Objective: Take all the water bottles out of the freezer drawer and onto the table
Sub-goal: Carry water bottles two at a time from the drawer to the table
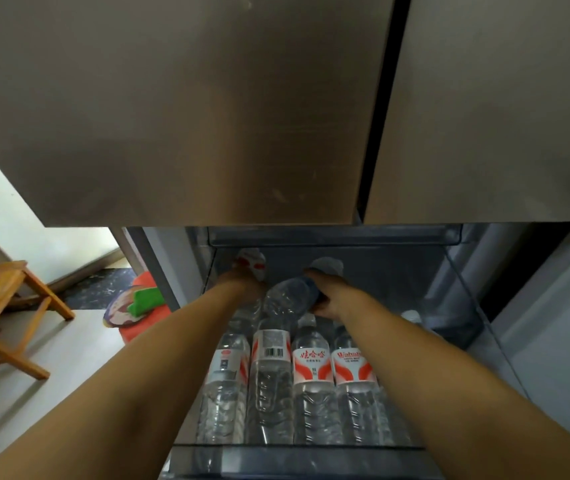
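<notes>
Both forearms reached into the freezer drawer. Right hand had fingers curled around a tilted water bottle above four bottles lying side by side. Left hand reached another bottle at the back; its finger state was unclear.

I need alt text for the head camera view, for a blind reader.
Both hands, left hand and right hand, reach into an open freezer drawer; the right grips a clear plastic water bottle. Four labelled clear bottles lie side by side below.
</notes>
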